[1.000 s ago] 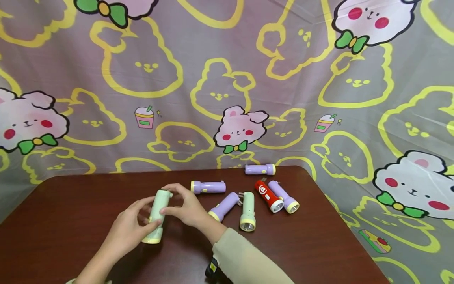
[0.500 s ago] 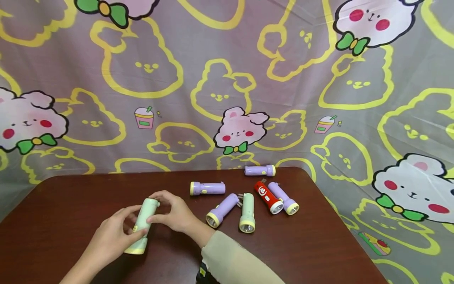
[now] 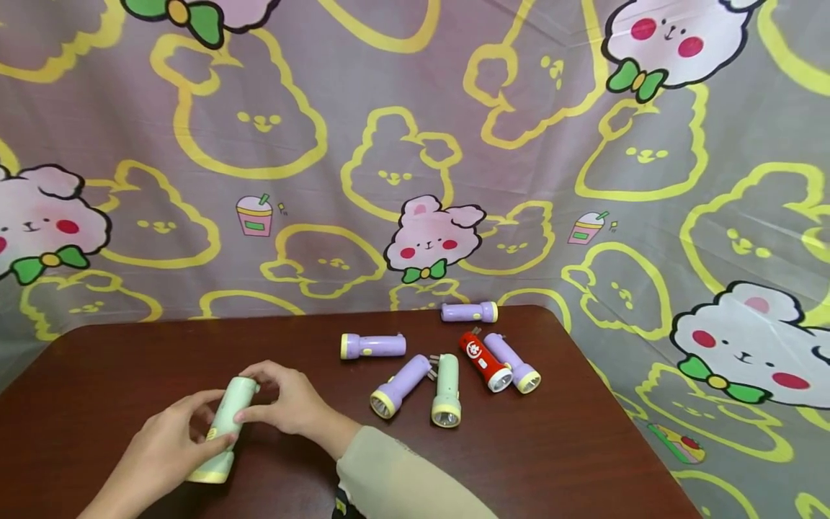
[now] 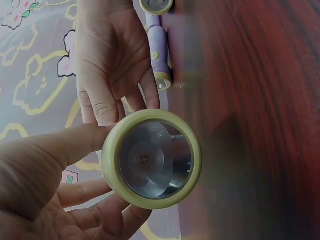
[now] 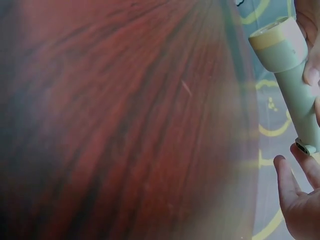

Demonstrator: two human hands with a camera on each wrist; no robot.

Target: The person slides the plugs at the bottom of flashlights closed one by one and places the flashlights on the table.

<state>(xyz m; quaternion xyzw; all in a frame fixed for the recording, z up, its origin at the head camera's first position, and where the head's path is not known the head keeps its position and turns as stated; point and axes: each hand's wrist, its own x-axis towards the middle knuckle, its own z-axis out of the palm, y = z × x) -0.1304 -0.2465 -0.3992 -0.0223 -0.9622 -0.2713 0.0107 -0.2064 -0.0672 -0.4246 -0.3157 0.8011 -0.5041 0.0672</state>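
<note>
A pale green flashlight (image 3: 228, 414) with a yellow-rimmed head is held tilted above the left part of the table, its head toward the person. My left hand (image 3: 158, 448) grips its body near the head, thumb on one side and fingers on the other. Around the tail end, my right hand (image 3: 292, 405) pinches it between thumb and fingers. In the left wrist view the flashlight's clear lens (image 4: 150, 160) faces the camera, unlit. The right wrist view shows a small dark slotted part (image 5: 303, 146) at the tail, with right-hand fingertips close by.
Right of the hands lie a second green flashlight (image 3: 447, 389), a red flashlight (image 3: 485, 360) and several purple ones, such as the purple flashlight (image 3: 398, 387) nearest the hands. Some have metal prongs sticking out. A patterned curtain (image 3: 337, 166) hangs behind the brown table (image 3: 551, 461).
Both hands and the green flashlight have moved left and toward the person, with the grip kept. The view has shifted slightly. The other flashlights stay where they lay.
</note>
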